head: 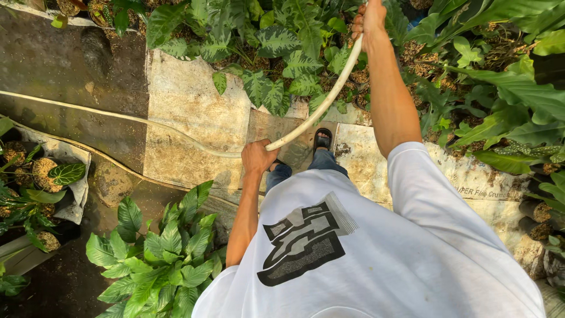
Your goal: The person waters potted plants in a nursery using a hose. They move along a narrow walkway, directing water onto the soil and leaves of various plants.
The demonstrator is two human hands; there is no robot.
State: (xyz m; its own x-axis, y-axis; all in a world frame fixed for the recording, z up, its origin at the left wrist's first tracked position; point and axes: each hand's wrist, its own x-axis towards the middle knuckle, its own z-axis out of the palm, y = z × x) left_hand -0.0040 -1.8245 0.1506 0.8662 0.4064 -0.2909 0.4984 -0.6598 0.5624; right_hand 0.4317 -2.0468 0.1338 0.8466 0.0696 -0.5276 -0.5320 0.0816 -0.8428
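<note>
I read the pale hose [318,109] as soft and limp between supports: it bows in a shallow curve between my two hands and trails slack over the ground sheeting [188,112] toward the far left. It is probably light by the length, heavier if filled (I cannot see any water from here), and its smooth skin could slip when wet. The sensible holds are the ones already taken, one near the outlet end and one further back to carry the slack.

Its long axis in the held stretch runs diagonally, from low and centre up to the upper right, with the free end pointing away from me into the variegated leafy plants [276,53]. The tip itself is hidden at the top edge.

My right hand [369,22] is curled shut around the hose up by the foliage, arm stretched forward. My left hand [258,156] is closed around it lower down, just beside my sandalled foot [322,140].

Further out stand a green potted shrub [168,253] at my left and broad-leaved plants [512,94] on the right.
</note>
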